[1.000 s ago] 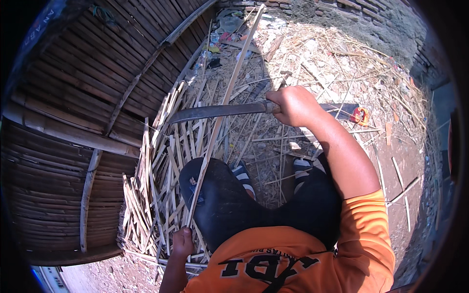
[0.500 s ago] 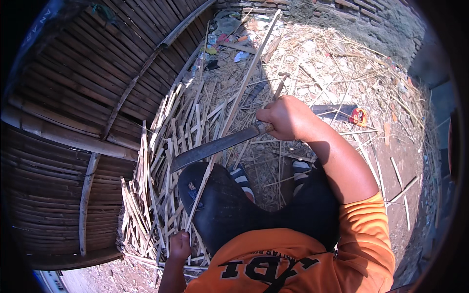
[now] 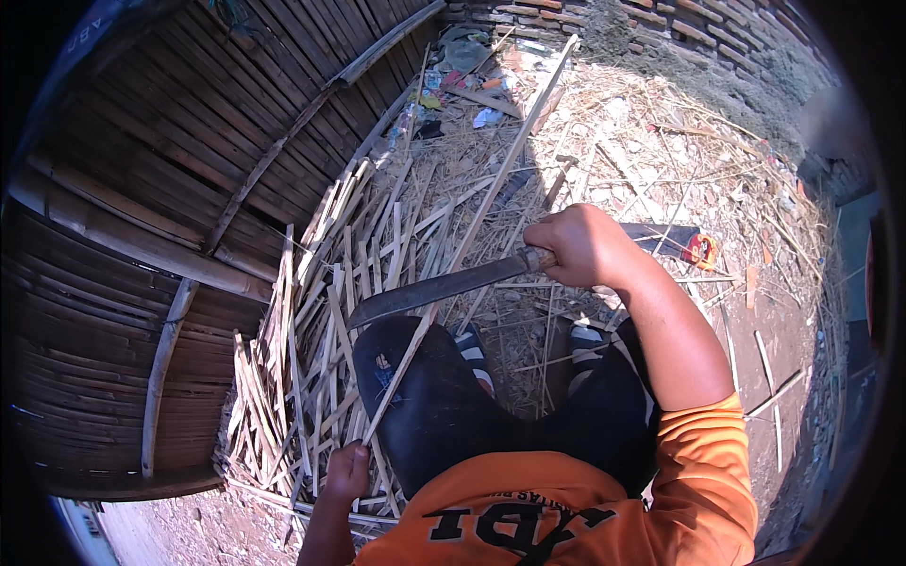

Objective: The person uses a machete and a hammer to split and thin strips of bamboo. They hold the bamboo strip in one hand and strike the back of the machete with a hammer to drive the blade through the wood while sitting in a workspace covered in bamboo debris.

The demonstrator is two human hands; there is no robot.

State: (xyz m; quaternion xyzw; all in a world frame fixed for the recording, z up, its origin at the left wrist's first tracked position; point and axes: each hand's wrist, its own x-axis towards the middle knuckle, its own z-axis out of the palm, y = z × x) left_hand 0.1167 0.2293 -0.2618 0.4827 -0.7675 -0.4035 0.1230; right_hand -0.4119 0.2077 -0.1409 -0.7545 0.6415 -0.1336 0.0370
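My right hand (image 3: 580, 247) is closed around the handle of a machete (image 3: 444, 288), its long dark blade pointing left across a long bamboo strip (image 3: 505, 174). The strip slants from my left hip, over my left thigh, up to the far ground. My left hand (image 3: 349, 470) grips its near end beside my left thigh. Where the blade crosses the strip just beyond my left knee, it lies over it; I cannot tell whether they touch. My fingers hide most of the machete's handle.
Cut bamboo strips (image 3: 326, 283) pile up to my left, beside a woven bamboo wall (image 3: 113, 340). Beyond my feet lie a hammer (image 3: 560, 179) and a saw (image 3: 675, 241) with a red handle. Straw and shavings (image 3: 661, 132) cover the ground towards a brick wall (image 3: 717, 38).
The view has shifted slightly, so most things sit a little further right and lower. Both hands keep their grips, and the machete stays across the bamboo strip.
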